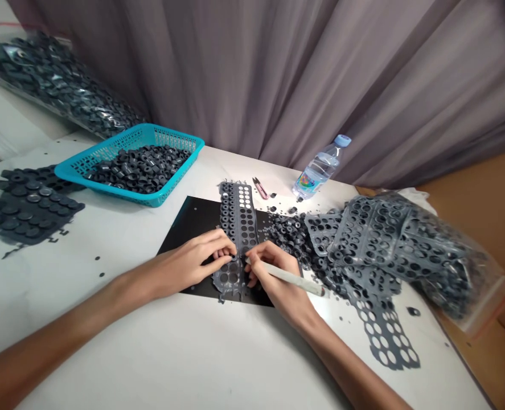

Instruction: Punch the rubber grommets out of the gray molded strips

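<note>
A long dark grey rubber sheet (238, 222) full of round holes and ring-shaped parts lies on a black mat (192, 219) on the white table. My left hand (194, 262) presses on the sheet's near end, fingers bent and pinched at one ring. My right hand (273, 273) is closed around a white pen-like tool (292, 278), whose tip touches the sheet right beside the left fingertips. A heap of loose rubber rings (288, 230) lies just right of the sheet.
A teal basket (107, 154) of rings stands at the back left, beside an unpunched sheet (25, 208). Emptied sheets (380, 324) and a plastic bag of them (427, 250) sit right. A water bottle (318, 169), small snips (259, 187) and a grey curtain (278, 68) lie behind.
</note>
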